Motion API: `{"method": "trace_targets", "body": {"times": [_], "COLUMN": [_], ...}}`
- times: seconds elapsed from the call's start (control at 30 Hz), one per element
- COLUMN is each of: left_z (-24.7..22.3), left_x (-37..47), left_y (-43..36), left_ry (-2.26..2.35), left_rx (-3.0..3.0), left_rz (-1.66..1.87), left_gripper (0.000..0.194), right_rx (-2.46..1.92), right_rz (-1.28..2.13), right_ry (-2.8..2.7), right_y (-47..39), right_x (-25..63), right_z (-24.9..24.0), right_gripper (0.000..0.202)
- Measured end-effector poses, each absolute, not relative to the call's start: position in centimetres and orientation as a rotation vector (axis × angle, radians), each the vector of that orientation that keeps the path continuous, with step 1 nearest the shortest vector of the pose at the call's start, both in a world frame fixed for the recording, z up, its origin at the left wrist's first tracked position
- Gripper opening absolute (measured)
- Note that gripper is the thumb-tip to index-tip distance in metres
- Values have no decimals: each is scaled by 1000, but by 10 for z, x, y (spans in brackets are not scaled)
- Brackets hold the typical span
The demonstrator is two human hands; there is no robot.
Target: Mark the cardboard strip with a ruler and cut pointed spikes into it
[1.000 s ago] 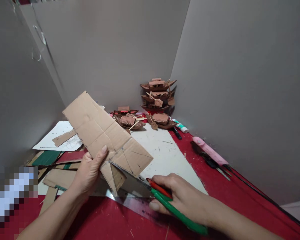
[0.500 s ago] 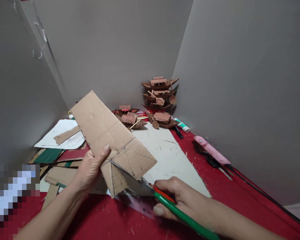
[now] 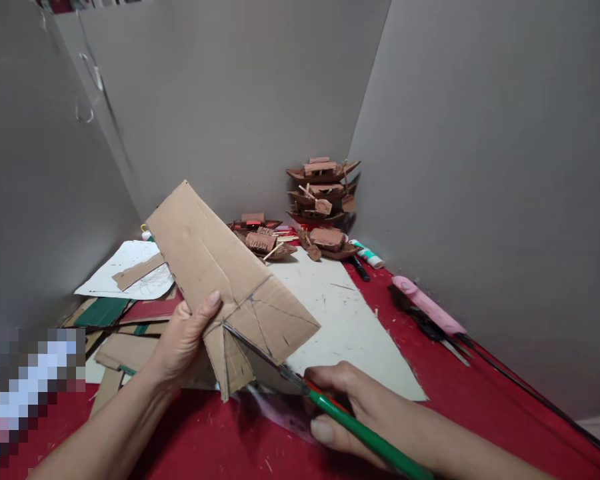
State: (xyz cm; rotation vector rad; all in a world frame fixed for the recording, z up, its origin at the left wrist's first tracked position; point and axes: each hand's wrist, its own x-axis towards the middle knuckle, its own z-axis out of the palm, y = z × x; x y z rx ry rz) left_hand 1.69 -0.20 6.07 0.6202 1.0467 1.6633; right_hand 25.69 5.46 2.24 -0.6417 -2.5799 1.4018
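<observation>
My left hand [image 3: 187, 337] grips a long piece of brown cardboard [image 3: 215, 257] by its lower left edge, thumb on top. Pencil or pen lines mark the cardboard's lower end, where a narrow flap [image 3: 237, 367] hangs beside a slit. My right hand [image 3: 347, 410] is closed round scissors [image 3: 350, 420] with green and orange handles. The blades lie in the slit between the flap and the wider part, their tips near the point where the drawn lines meet.
Small brown model boats [image 3: 325, 170] are stacked at the back, with others beside them. Cardboard scraps [image 3: 125, 350] and a white paper [image 3: 130, 267] lie left. A pink-handled tool [image 3: 427, 307] with a cable lies right, near a tube [image 3: 367, 253]. A pale board [image 3: 350, 320] covers part of the red surface.
The scissor blades look more closed in the slit. The whole scene has shifted slightly right and down in the view, while both hands keep their holds.
</observation>
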Motion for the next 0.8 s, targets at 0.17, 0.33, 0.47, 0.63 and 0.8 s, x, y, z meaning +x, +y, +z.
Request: {"method": "trace_targets", "body": {"times": [0.17, 0.33, 0.47, 0.63, 0.8], "left_z": [59, 56, 55, 57, 60], "left_x": [18, 21, 22, 22, 20], "left_y": [-2, -3, -4, -9, -10], "left_ry": [993, 951, 929, 931, 935], "left_rx": [593, 528, 503, 496, 513], "left_rz": [1674, 1670, 1637, 1593, 1586], "left_gripper": [42, 38, 30, 32, 32], "right_rx": [-666, -639, -530, -472, -479], "right_rz": [1393, 1593, 1751, 1811, 1778], "right_ry": [-2573, -2442, -2363, -2325, -2371], "right_y": [52, 52, 50, 47, 52], "right_x": [254, 248, 247, 249, 251], "right_z": [20, 16, 17, 21, 16], "right_gripper": [59, 62, 59, 56, 53]}}
